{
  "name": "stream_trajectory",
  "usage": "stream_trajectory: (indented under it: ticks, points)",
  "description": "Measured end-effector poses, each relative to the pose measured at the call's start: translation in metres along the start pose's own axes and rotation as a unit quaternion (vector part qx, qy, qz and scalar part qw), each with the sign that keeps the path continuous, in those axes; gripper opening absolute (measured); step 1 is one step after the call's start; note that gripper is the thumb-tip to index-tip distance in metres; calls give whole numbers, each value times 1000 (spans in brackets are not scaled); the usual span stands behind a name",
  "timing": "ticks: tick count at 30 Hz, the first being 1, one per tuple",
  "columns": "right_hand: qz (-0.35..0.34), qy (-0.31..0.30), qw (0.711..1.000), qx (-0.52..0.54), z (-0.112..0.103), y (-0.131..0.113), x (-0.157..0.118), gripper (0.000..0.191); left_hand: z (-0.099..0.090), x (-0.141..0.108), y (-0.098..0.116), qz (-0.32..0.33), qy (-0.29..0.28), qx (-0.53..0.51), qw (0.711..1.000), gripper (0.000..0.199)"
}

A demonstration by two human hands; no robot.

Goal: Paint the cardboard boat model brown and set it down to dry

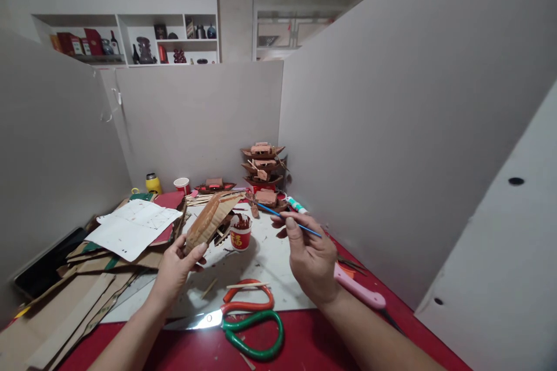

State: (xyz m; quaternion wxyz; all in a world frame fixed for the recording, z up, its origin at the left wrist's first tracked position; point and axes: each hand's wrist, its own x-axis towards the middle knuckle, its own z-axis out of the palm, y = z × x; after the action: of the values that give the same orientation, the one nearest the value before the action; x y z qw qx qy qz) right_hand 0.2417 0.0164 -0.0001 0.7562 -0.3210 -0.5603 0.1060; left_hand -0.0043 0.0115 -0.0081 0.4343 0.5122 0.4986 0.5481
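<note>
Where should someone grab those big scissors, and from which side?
Probably take the scissors by the green handle, from the near right: its open loop lies nearer than the orange handle, which a thin stick crosses, and the blades point left.

the brush handle [268, 210] is blue, the cardboard piece [210, 221] brown, the cup [246, 239] red with yellow lettering.

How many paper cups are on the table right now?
2 visible: the paint cup beyond the scissors; the back cup beside the yellow bottle. The boat stack may hide another.
</note>
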Motion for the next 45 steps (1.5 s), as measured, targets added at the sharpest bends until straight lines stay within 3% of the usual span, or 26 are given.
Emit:
stream_trajectory:
  ticks: [7, 18, 21, 29, 36, 40, 45]
  points:
    - [-32, -72, 997, 16, 5, -4, -11, 17, 2, 0, 2, -2, 8, 2, 1000, 58]
    - [-62, -136, 988, 28, 6, -9, -17, 24, 2, -1, 2, 15, -1, 17, 1000, 54]
    - [-58, -132, 989, 18, 5, -6, -16, 22, 3, -2, 3, 16, 4, 14, 1000, 54]
    - [9, -44, 999, -20, 3, 2, -3, 18, 0, 0, 2, 18, 6, 10, 1000, 55]
    - [0, -27, 999, -37, 2, 2, -2, 18, 0, -1, 1, 20, 4, 5, 1000, 53]
    - [-10, -39, 998, -42, 2, 3, -6, 18, 0, 0, 0, 11, 5, 0, 1000, 54]
    - [-54, -101, 993, -15, 2, -3, -14, 22, -1, 1, -1, 15, 7, -1, 1000, 53]
